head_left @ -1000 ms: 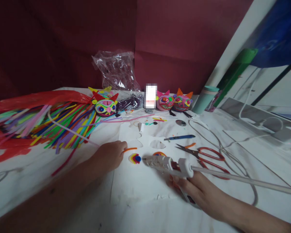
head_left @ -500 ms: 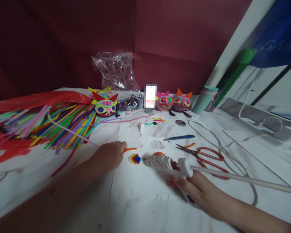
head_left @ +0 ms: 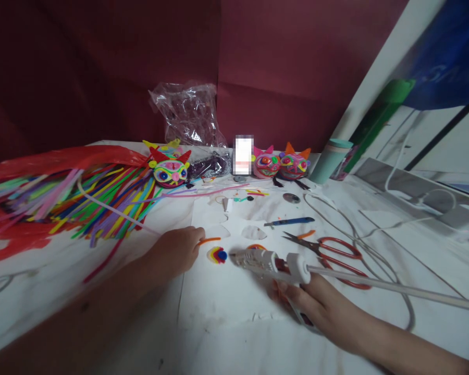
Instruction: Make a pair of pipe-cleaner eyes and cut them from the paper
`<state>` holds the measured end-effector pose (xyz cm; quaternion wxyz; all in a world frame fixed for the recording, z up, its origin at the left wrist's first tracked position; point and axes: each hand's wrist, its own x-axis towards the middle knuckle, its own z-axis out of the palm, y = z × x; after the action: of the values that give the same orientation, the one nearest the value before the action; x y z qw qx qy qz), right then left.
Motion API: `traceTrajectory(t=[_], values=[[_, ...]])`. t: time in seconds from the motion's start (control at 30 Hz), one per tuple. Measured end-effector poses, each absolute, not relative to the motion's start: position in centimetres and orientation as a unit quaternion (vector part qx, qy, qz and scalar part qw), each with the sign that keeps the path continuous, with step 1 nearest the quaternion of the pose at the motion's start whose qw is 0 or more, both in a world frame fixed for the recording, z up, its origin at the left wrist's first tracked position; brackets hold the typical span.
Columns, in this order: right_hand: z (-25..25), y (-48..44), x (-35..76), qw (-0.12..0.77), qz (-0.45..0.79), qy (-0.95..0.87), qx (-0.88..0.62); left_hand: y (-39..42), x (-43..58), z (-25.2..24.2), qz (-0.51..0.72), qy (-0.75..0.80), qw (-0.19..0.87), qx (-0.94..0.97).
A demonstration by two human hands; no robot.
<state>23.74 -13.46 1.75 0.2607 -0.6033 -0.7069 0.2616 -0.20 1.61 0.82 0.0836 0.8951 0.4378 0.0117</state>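
Orange strip (head_left: pixel 210 240), item one: we pinch its near end in the closed fingertips of our left hand (head_left: pixel 175 251), and the free end points toward 3 o'clock just over the white sheet (head_left: pixel 226 302). Item two, layered disc (head_left: pixel 217 255): yellow, red and blue rounds stacked flat on the sheet, at 5 o'clock from the strip and just beside our left fingertips. Item three, glue gun (head_left: pixel 266 262): our right hand (head_left: pixel 316 304) is wrapped shut around its grip, and a long glue stick (head_left: pixel 394 289) trails out toward 3 o'clock. The nozzle sits at the disc's 3 o'clock edge; we cannot tell whether it touches. Item four, red-handled scissors (head_left: pixel 336 256), lie unheld at 2 o'clock from the gun, with a blue pen-like tool (head_left: pixel 289 221) beyond them at 12. Item five, coloured strips (head_left: pixel 82 200), are fanned in a heap at 10 o'clock. Three finished cat heads stand along the far edge at 12, the nearest (head_left: pixel 170 172) beside the heap, and a teal cup (head_left: pixel 330 159) stands at 1. We judge the step in hand to be gluing at the disc, with the strip held ready. The next move would call for a small bead placed exactly, the nozzle drawn clear toward 3 o'clock, and the strip pressed down without shifting the stacked rounds.
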Motion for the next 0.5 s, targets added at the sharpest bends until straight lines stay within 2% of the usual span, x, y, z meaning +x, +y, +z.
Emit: traceTrajectory(t=[0.5], values=[[1.39,-13.64,23.95,0.262,0.308,-0.664,-0.629,1.83,-0.29,0.45,0.016,0.438,0.078,0.895]])
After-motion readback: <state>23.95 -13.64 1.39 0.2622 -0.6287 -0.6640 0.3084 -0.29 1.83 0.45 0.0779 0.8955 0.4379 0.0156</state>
